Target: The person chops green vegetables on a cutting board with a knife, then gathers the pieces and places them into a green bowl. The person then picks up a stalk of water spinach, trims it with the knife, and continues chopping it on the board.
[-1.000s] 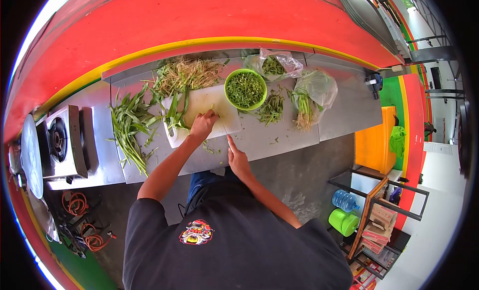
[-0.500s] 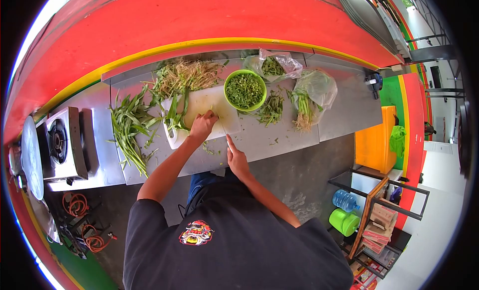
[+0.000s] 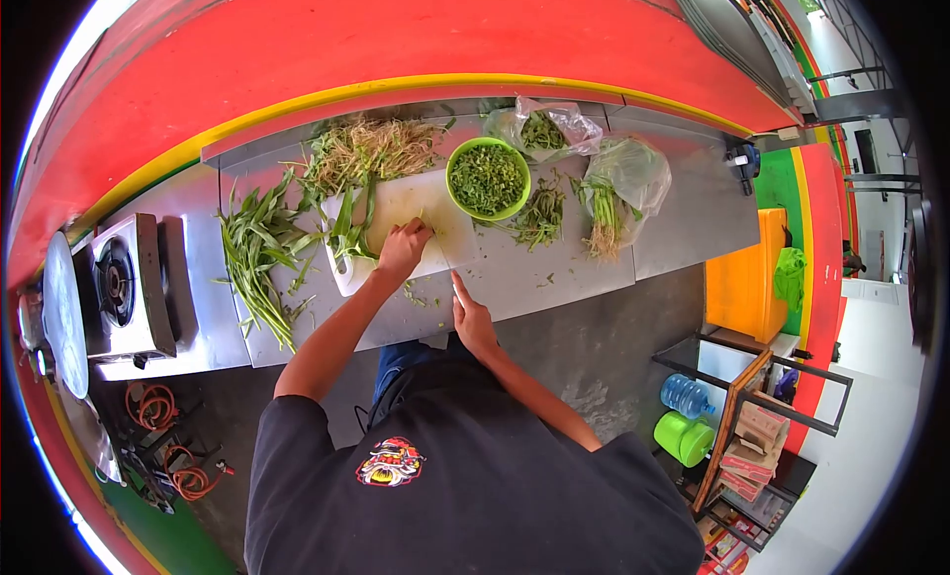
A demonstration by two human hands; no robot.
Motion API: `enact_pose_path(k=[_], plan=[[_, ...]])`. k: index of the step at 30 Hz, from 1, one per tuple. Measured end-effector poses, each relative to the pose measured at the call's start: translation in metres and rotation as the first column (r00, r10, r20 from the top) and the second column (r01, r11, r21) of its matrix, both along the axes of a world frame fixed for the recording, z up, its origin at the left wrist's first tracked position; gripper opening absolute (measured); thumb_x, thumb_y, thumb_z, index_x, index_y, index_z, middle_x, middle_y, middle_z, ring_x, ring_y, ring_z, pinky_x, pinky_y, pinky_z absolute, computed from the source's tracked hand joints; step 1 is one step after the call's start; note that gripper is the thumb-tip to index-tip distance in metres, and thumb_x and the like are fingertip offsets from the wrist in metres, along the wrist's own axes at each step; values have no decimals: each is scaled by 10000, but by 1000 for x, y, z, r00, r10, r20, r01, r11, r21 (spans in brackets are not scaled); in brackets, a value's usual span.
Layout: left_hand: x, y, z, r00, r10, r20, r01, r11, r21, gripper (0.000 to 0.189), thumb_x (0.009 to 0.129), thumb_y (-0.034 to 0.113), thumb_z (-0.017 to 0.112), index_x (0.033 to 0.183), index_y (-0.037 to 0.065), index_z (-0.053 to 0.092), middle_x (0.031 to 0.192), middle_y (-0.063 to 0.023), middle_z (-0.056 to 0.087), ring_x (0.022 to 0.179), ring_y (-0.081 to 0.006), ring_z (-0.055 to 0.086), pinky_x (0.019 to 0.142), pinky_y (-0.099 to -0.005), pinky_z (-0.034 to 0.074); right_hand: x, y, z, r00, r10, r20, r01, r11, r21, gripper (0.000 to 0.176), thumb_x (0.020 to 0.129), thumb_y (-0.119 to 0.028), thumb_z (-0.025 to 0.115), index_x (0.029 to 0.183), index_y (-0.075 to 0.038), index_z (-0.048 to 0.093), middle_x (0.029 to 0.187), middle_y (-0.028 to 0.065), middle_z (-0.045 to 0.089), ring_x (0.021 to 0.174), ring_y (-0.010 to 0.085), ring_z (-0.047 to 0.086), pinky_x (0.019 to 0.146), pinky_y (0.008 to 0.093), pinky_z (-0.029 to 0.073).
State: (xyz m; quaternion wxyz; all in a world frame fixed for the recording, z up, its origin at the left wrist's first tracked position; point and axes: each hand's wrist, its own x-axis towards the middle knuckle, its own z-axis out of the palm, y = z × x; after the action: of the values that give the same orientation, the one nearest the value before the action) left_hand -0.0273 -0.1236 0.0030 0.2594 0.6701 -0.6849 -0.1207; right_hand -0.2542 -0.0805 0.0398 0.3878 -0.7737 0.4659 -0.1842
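My left hand (image 3: 405, 248) is closed over the white cutting board (image 3: 404, 194), its fingertips pinching something too small to make out. Just right of it, my right hand (image 3: 472, 320) grips a knife (image 3: 450, 265) by the handle at the board's front edge, blade pointing away from me over the board. Long green leaves (image 3: 348, 231) lie on the board's left part. A green bowl (image 3: 451, 191) full of chopped greens stands at the board's back right. Leafy stems (image 3: 259, 253) are spread left of the board, and a pile of roots (image 3: 371, 154) sits behind it.
Right of the bowl are loose greens (image 3: 539, 216), a bag of leaves (image 3: 542, 132) and a bunch with roots partly in a plastic bag (image 3: 633, 179). A gas stove (image 3: 148, 288) stands at the far left. The steel table (image 3: 693, 219) meets a red wall (image 3: 445, 36).
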Motion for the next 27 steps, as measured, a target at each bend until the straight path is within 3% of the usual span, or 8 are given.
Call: enact_pose_path(k=[2, 4, 7, 11, 20, 22, 27], plan=[[-1, 2, 8, 1000, 0, -17, 0, 999, 32, 174, 859, 70, 590, 985, 67, 709, 948, -80, 654, 843, -265, 663, 754, -412, 500, 7, -6, -7, 1000, 11, 14, -10, 997, -78, 587, 995, -114, 529, 1544, -221, 349, 637, 228, 538, 542, 403, 553, 583, 395, 494], [-1, 2, 8, 1000, 2, -30, 0, 998, 63, 215, 837, 49, 563, 995, 72, 708, 975, -89, 651, 868, -272, 663, 773, -415, 495, 19, -15, 2, 995, -5, -103, 6, 1000, 10, 600, 990, -114, 535, 1546, -230, 342, 679, 251, 578, 615, 440, 604, 599, 437, 502], [2, -2, 0, 999, 4, -53, 1, 996, 93, 223, 842, 58, 569, 1014, 68, 711, 985, -89, 660, 885, -275, 667, 784, -421, 498, 26, -22, 17, 998, -13, -65, 21, 992, 127, 608, 987, -118, 538, 1547, -240, 335, 694, 258, 592, 627, 442, 612, 593, 471, 487], [3, -6, 2, 996, 42, -79, -34, 995, 98, 213, 856, 74, 576, 1020, 65, 713, 973, -89, 665, 896, -277, 668, 793, -429, 497, 13, -11, 32, 997, -35, -65, 45, 985, 166, 604, 989, -126, 540, 1546, -242, 338, 692, 258, 589, 617, 441, 606, 591, 457, 489], [1, -3, 7, 998, 40, -55, -38, 999, 28, 115, 883, 120, 646, 955, 78, 726, 929, -70, 666, 832, -281, 663, 759, -431, 505, 14, -12, 1, 999, -19, -49, 19, 1000, 6, 592, 993, -128, 535, 1542, -239, 345, 696, 256, 590, 577, 444, 570, 569, 427, 486], [2, -3, 5, 998, 41, -40, -40, 999, 28, 117, 882, 118, 646, 954, 75, 728, 931, -74, 669, 832, -288, 664, 760, -432, 510, 26, -20, 16, 995, -30, -93, 41, 991, 124, 597, 989, -121, 537, 1542, -239, 345, 701, 257, 595, 559, 434, 561, 568, 427, 485], [4, -7, -4, 990, 77, -114, -74, 997, 30, 114, 875, 101, 646, 939, 60, 730, 940, -89, 686, 833, -314, 669, 763, -435, 529, 15, -11, 23, 999, -33, -9, 34, 991, 131, 594, 987, -112, 535, 1540, -231, 353, 695, 254, 594, 555, 423, 574, 569, 422, 481]])
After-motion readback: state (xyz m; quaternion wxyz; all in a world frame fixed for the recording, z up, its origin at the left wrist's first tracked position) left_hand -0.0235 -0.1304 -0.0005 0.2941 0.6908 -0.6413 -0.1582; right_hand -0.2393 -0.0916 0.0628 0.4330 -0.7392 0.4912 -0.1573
